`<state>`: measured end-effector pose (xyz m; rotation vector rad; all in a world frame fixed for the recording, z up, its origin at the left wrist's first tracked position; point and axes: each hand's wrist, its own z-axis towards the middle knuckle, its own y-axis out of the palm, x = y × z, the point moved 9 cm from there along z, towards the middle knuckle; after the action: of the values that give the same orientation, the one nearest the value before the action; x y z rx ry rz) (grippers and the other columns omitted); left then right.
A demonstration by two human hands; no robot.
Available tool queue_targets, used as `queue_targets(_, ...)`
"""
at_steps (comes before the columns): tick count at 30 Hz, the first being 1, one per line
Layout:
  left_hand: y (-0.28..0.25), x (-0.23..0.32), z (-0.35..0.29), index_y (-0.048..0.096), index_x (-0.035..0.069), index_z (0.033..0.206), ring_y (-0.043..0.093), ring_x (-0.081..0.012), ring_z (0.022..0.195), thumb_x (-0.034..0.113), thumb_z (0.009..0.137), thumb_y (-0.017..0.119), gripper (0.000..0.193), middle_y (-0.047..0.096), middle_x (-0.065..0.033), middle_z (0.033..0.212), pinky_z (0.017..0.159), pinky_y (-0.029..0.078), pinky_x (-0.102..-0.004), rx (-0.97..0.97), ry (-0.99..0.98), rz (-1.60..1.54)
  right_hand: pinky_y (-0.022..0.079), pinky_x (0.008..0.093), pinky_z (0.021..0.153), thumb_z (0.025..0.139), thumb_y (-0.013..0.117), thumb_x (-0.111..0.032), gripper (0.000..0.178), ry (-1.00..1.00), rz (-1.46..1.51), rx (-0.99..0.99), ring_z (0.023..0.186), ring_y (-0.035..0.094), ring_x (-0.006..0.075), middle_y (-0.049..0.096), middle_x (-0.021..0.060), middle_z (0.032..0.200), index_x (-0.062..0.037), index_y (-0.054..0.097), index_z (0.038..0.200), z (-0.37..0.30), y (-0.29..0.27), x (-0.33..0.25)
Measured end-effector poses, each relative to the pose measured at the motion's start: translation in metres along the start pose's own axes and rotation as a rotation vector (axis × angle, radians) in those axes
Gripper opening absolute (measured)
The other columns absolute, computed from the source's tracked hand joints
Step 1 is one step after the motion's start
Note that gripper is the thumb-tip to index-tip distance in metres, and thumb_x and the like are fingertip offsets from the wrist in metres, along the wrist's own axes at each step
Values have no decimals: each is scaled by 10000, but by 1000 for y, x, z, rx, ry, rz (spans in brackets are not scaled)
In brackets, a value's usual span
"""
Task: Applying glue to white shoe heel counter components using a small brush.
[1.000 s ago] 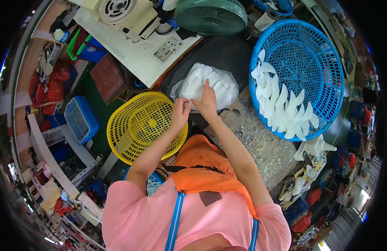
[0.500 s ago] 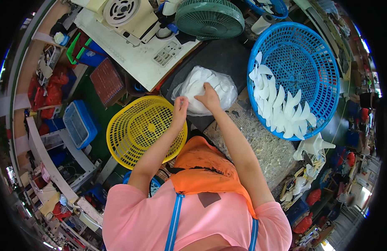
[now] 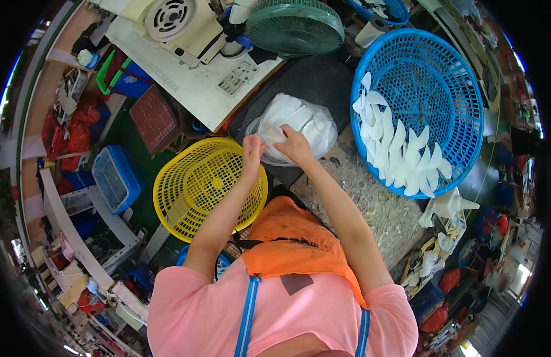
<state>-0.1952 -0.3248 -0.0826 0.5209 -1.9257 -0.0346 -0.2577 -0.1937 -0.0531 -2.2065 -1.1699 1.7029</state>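
Note:
A clear plastic bag (image 3: 322, 126) filled with white curved pieces rests on the dark work surface in front of me. At its near left edge, my left hand (image 3: 251, 157) has its fingers drawn together on the film. My right hand (image 3: 294, 147) lies over the near side of the bag, thumb and forefinger apart. Some of its other fingers are hidden from view. Right of the bag, a large blue plastic basket (image 3: 460, 77) holds a row of white, pointed, curved pieces (image 3: 400, 146) nested one against another.
A yellow basket (image 3: 168, 199) stands left of my legs. Beyond the bag are a green fan (image 3: 294, 28) and a white table (image 3: 162, 65) bearing a cream machine (image 3: 195, 30). A worn, speckled board (image 3: 371, 205) lies to the right. Blue bins (image 3: 130, 184) stand at left.
My right hand has shifted slightly left and toward me across the bag. My left hand has moved a little left, and the film beside it looks more bunched.

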Motion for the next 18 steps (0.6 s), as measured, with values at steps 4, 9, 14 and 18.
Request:
queue_targets(4, 8, 3, -3, 428, 62, 1080, 528, -214, 1025, 359, 962, 416, 320, 438, -68, 1093, 931, 385, -346, -31, 11, 45, 440, 374, 903, 625, 739, -274, 759, 19, -55, 122, 1053, 551, 366, 569, 257, 1120, 66, 452, 1241, 3, 5, 27)
queue_targets(9, -2, 8, 7, 469, 34, 1039, 538, -195, 1001, 292, 968, 426, 272, 482, -57, 1031, 929, 394, -315, -80, 149, 178, 461, 363, 887, 644, 752, -235, 732, 79, 61, 215, 1034, 573, 340, 589, 207, 1126, 51, 447, 1246, -5, -22, 54)
queue_targets(14, -6, 9, 2, 546, 37, 938, 499, -118, 839, 312, 925, 510, 277, 536, -39, 833, 779, 437, -259, -64, 162, 305, 489, 351, 870, 738, 689, -31, 493, 167, 1127, 282, 1038, 575, 227, 591, 89, 1112, -24, 491, 1190, -23, -56, 71)
queue_targets(18, -29, 10, -2, 559, 55, 909, 492, -103, 770, 361, 888, 564, 307, 535, -21, 834, 700, 446, -262, 203, -197, -79, 468, 389, 936, 759, 650, -10, 529, 22, 1571, 194, 1074, 561, 236, 563, 73, 1169, -60, 445, 1245, -47, -78, 55)
